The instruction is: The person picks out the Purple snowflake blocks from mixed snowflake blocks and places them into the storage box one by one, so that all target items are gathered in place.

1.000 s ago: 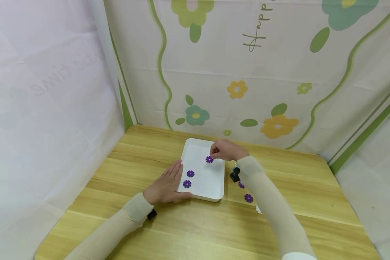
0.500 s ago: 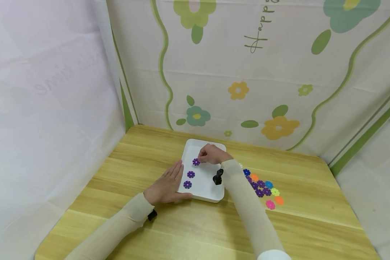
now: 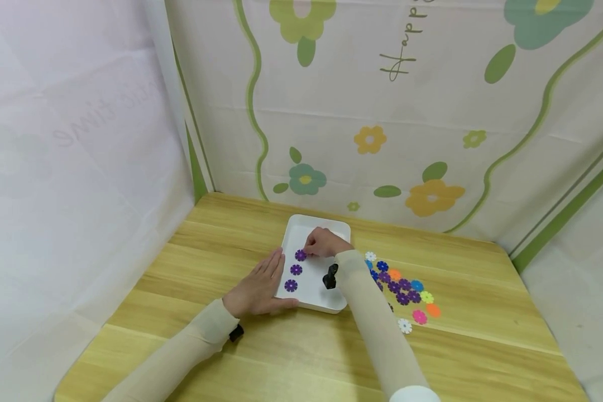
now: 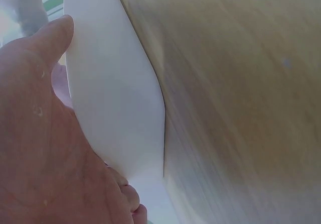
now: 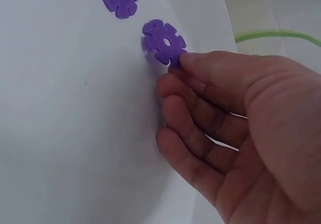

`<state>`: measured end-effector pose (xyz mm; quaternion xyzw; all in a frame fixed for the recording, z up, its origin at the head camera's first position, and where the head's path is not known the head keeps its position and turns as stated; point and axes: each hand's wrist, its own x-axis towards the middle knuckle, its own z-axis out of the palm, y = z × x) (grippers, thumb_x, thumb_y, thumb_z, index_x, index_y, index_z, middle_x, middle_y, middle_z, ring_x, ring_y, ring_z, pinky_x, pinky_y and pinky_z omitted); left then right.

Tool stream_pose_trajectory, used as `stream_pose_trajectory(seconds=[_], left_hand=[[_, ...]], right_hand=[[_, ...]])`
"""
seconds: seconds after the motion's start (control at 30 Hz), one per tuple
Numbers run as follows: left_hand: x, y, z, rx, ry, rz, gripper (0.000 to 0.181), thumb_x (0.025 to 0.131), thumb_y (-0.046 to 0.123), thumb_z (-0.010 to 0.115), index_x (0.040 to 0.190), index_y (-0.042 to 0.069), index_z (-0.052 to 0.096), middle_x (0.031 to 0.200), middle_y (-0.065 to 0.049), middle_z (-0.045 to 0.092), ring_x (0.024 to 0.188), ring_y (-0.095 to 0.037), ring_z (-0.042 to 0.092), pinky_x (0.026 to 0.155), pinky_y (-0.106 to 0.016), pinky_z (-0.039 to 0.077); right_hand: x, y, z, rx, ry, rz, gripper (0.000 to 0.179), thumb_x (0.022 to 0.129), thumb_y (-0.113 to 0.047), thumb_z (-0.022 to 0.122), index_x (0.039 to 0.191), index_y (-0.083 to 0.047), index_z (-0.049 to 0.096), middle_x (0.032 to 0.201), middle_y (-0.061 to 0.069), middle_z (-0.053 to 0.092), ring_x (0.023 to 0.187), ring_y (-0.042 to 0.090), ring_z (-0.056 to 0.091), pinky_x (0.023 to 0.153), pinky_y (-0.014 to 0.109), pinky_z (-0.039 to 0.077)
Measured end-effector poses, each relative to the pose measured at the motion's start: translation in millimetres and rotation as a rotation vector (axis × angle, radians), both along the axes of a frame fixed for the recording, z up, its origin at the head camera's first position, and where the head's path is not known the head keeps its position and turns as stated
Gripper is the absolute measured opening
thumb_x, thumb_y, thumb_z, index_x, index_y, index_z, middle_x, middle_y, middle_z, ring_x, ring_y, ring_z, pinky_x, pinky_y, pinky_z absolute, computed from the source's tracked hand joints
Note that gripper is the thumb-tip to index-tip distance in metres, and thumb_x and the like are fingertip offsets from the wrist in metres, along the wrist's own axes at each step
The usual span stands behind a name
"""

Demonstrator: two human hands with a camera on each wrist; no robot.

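In the head view, my right hand (image 3: pixel 325 243) is over the white tray (image 3: pixel 311 291) and pinches a purple notched plastic disc (image 3: pixel 300 255) between thumb and forefinger. The right wrist view shows this disc (image 5: pixel 154 37) by the tray surface, its edge at the thumb tip; whether it touches the tray I cannot tell. Two more purple discs, a middle one (image 3: pixel 296 270) and a front one (image 3: pixel 291 286), lie in a column along the tray's left side. My left hand (image 3: pixel 255 286) rests against the tray's front left corner, fingers extended along the left wall and thumb along the front rim.
Right of the tray, loose discs are spread on the wooden table (image 3: pixel 482 312): several purple ones (image 3: pixel 403 298), a pink disc (image 3: pixel 419 317), a white disc (image 3: pixel 404 326) and other colours. My right forearm hides part of them. A printed cloth (image 3: pixel 331 111) hangs behind the table.
My right hand has carried the purple disc leftward across the tray, then slightly nearer to the other two. More of the loose discs have come into view. The left hand stays in place.
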<state>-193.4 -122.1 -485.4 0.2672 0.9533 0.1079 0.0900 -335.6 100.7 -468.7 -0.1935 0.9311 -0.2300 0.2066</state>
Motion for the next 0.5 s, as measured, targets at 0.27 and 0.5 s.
stream_pose_trajectory(seconds=[0.27,0.5], left_hand=[[-1.8,0.4,-2.2,-0.006,0.008,-0.003,0.121,0.094,0.084,0.048,0.167,-0.006,0.011,0.178,-0.023,0.002,0.167,-0.037,0.007,0.134,-0.053,0.021],[-2.9,-0.3,-3.5,0.013,0.011,-0.004,0.122,0.094,0.083,0.05,0.166,-0.008,0.012,0.177,-0.024,0.002,0.166,-0.038,0.007,0.133,-0.054,0.022]], right_hand=[[3.9,4,11.0,0.064,0.035,0.025,0.015,0.103,-0.025,0.071,0.103,-0.016,0.083,0.097,-0.002,0.078,0.085,0.014,0.063,0.078,0.028,0.054],[12.3,28,36.0,0.064,0.112,0.138,0.014,0.101,-0.022,0.074,0.11,-0.012,0.08,0.108,0.003,0.078,0.099,0.016,0.07,0.095,0.036,0.06]])
